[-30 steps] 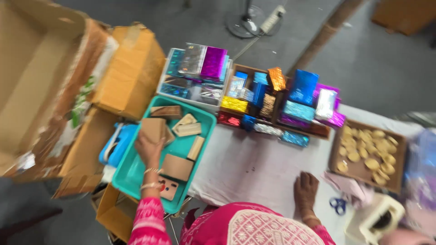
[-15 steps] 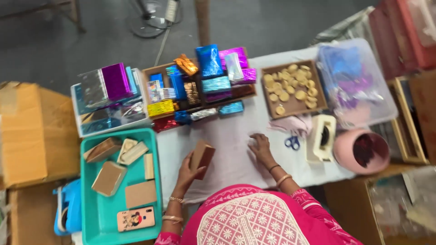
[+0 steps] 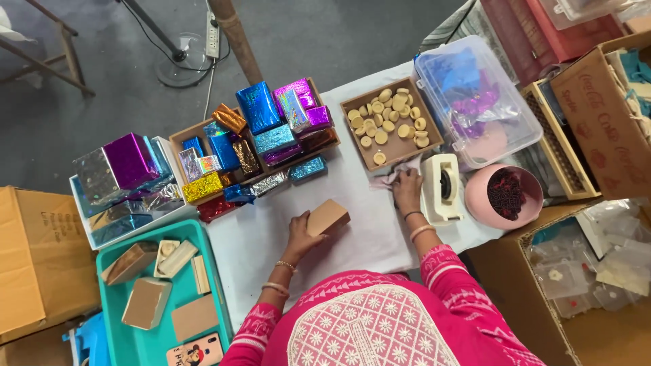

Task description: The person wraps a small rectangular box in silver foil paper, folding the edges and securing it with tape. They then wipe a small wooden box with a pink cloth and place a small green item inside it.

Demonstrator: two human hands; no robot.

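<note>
My left hand point(image 3: 299, 235) grips a small plain brown box point(image 3: 328, 217) and holds it on the white cloth point(image 3: 251, 237) in front of me. My right hand point(image 3: 407, 191) rests flat, fingers apart, on a pale pink sheet point(image 3: 383, 180) beside a cream tape dispenser point(image 3: 441, 188). Just beyond that hand is a brown tray of round tan discs point(image 3: 392, 123). Several boxes wrapped in shiny blue, purple and gold foil point(image 3: 261, 132) fill a cardboard tray further back.
A teal tray point(image 3: 156, 339) at my left holds more brown boxes and flat pieces. A pink bowl point(image 3: 505, 196) with dark bits and a clear lidded tub point(image 3: 478, 98) stand at right. Cardboard cartons flank both sides. A white tray point(image 3: 125, 183) holds larger foil boxes.
My left hand carried a brown box from the teal tray onto the white cloth. My right hand slid forward to the pink sheet by the tape dispenser. The view swung right.
</note>
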